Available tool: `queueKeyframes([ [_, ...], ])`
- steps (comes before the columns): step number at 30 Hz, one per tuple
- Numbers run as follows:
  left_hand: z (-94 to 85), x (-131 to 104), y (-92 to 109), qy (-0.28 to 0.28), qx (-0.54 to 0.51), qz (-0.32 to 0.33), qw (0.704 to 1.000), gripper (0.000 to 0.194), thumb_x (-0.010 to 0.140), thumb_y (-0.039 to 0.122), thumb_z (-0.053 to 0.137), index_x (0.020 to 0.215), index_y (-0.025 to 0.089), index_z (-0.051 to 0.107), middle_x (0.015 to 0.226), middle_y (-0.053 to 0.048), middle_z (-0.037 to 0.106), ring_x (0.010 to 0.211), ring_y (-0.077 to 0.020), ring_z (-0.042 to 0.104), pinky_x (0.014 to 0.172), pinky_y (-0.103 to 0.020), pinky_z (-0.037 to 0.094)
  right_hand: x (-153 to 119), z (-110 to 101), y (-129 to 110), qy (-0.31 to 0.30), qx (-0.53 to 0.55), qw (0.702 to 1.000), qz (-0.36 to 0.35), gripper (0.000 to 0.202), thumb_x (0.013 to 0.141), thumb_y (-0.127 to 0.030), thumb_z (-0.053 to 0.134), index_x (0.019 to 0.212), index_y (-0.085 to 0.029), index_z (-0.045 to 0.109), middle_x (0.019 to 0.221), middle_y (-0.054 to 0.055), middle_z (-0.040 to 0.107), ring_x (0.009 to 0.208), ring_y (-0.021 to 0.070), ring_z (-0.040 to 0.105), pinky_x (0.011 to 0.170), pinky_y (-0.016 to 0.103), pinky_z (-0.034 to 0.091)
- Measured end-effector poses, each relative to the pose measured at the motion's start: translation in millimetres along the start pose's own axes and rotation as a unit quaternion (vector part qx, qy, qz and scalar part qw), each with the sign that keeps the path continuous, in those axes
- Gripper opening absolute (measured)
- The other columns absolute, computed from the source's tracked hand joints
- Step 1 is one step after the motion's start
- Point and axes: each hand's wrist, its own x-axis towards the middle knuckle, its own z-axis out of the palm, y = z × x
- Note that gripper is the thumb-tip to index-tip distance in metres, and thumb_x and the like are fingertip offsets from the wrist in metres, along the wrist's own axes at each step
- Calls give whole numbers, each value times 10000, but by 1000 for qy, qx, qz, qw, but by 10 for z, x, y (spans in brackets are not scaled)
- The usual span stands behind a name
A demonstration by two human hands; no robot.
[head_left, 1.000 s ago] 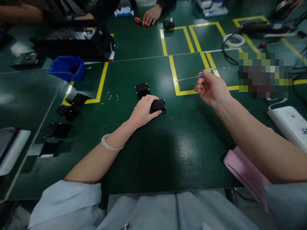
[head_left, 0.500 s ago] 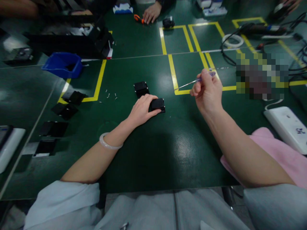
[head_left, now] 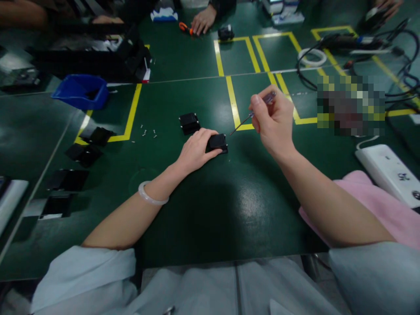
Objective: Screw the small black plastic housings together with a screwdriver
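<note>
Black housing [head_left: 217, 141]: likely light, rigid; hold by sides. Left hand [head_left: 196, 151] clasps it inside the bench [head_left: 210, 232] near edge; right hand [head_left: 276, 124] grips screwdriver [head_left: 251, 114].

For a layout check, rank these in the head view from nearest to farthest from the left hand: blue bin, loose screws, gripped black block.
1. Black block: in the left hand.
2. Loose screws: left of that hand.
3. Blue bin: farther left and farther back.
</note>
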Motion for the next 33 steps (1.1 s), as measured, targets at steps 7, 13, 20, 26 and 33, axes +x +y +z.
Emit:
queueKeyframes([
  [7,1,-46,-9,9,-10,15,1000,387,897,381,685,1211,187,568,1205,-105,637,1152,-272,612,1000,-427,501,-158,-10,-69,-50,-84,995,-34,366,967,-562,581,783,-246,554,640,-30,403,598,81,397,605,250,393],
  [13,-23,-88,11,27,-10,15,999,415,864,347,694,1236,203,582,1246,-96,614,1176,-262,618,1021,-426,520,-293,5,-92,-71,-142,984,-80,317,997,-496,554,788,-258,572,678,-25,494,595,98,409,617,300,343],
  [20,-43,-85,23,10,-35,13,999,391,856,330,670,1220,216,584,1246,-90,602,1190,-260,603,1032,-436,521,-313,19,-31,-96,-155,979,-90,287,1016,-464,526,815,-261,556,643,-39,461,547,95,390,577,307,293],
  [26,-63,-85,33,-5,-34,23,999,370,854,328,653,1189,194,569,1238,-102,610,1176,-262,603,1019,-429,517,-313,19,-9,-94,-150,981,-86,284,1022,-457,523,814,-264,542,646,-47,460,538,86,394,576,306,297],
  [33,-70,-89,34,-12,-30,19,999,365,863,348,634,1191,214,551,1258,-91,612,1188,-265,603,1010,-428,516,-318,5,-5,-84,-128,986,-60,288,1006,-486,540,816,-272,566,629,-45,487,535,98,409,594,321,300],
])
